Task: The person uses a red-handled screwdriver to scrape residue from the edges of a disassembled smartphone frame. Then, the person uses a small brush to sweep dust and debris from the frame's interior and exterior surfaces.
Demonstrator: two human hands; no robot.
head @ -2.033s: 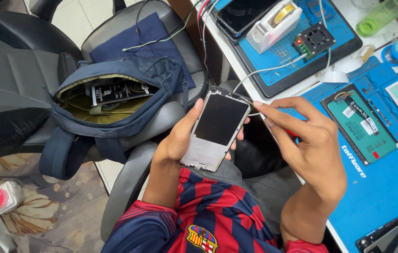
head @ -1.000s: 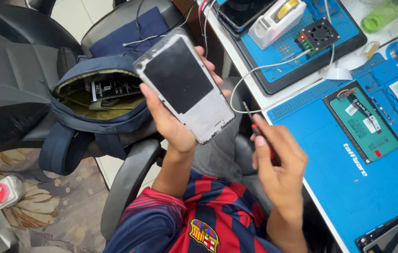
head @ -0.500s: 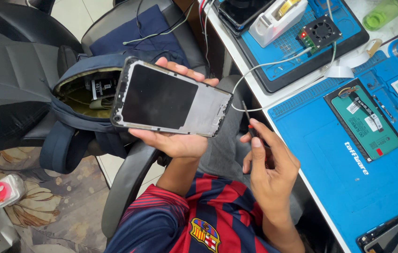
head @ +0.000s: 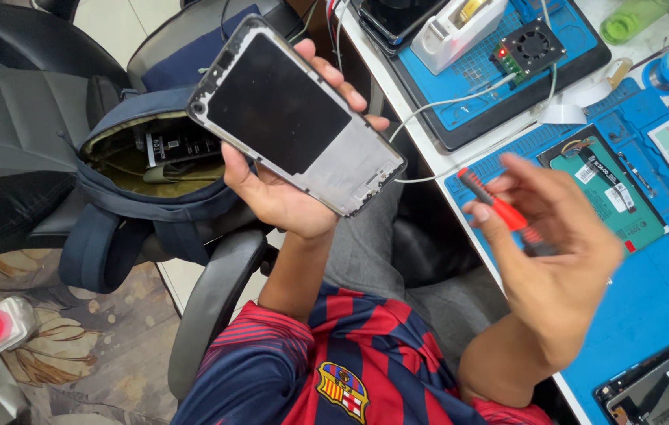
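My left hand (head: 287, 193) holds up a silver phone frame (head: 295, 114) with a dark rectangular panel, tilted, over an open navy backpack. My right hand (head: 555, 252), blurred by motion, grips a small red-handled screwdriver (head: 500, 211) to the right of the phone frame, above the edge of the blue work mat (head: 649, 299). A green phone board assembly (head: 610, 193) lies on the mat just beyond my right hand.
The open navy backpack (head: 153, 189) sits on a grey office chair (head: 27, 134). At the table's far side stand a black tray with a small fan module (head: 531, 47), a white device (head: 460, 27) and cables. Another opened phone (head: 661, 389) lies bottom right. A small bottle (head: 0, 327) stands on the floor.
My left hand has raised the phone frame higher and turned it, over the backpack. My right hand has lifted away from it to the right with the screwdriver.
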